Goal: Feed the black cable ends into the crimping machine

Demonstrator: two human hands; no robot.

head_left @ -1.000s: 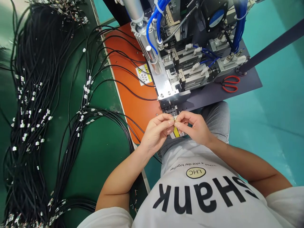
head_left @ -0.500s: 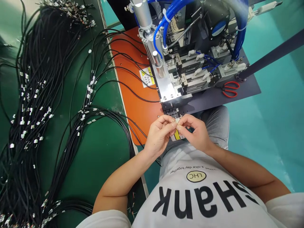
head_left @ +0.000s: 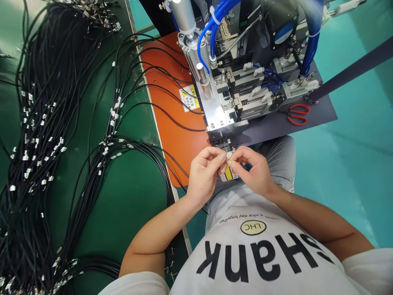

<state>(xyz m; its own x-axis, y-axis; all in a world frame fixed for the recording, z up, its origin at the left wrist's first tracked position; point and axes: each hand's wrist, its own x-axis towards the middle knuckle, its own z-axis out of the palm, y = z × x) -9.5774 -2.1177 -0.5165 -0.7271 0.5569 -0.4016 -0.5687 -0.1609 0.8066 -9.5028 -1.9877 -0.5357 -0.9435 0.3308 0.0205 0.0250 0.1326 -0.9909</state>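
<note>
My left hand (head_left: 205, 174) is closed in a pinch, thumb against forefinger, in front of the machine's lower corner. Facing it, my right hand (head_left: 251, 170) pinches too, its fingertips almost touching those of the left. Something tiny and thin, perhaps a wire end, shows between the fingertips; most of it is hidden. Just beneath the hands is a yellow and white label (head_left: 228, 173). Black cables (head_left: 172, 157) pass from the left towards my left wrist. The metal fixture (head_left: 217, 119) of the machine stands right beyond my fingers.
Several black cables (head_left: 172, 117) run over the orange plate (head_left: 172, 141) into the machine. Big cable bundles (head_left: 33, 135) with shiny tips lie on the green table (head_left: 135, 205). Red-handled scissors (head_left: 297, 114) rest on the dark base plate (head_left: 319, 116) at right. Blue hoses (head_left: 225, 10) hang above.
Both hands stay pinched at the same spot, with only slight finger shifts; the fingertips are a little further apart. The whole view has shifted slightly.
</note>
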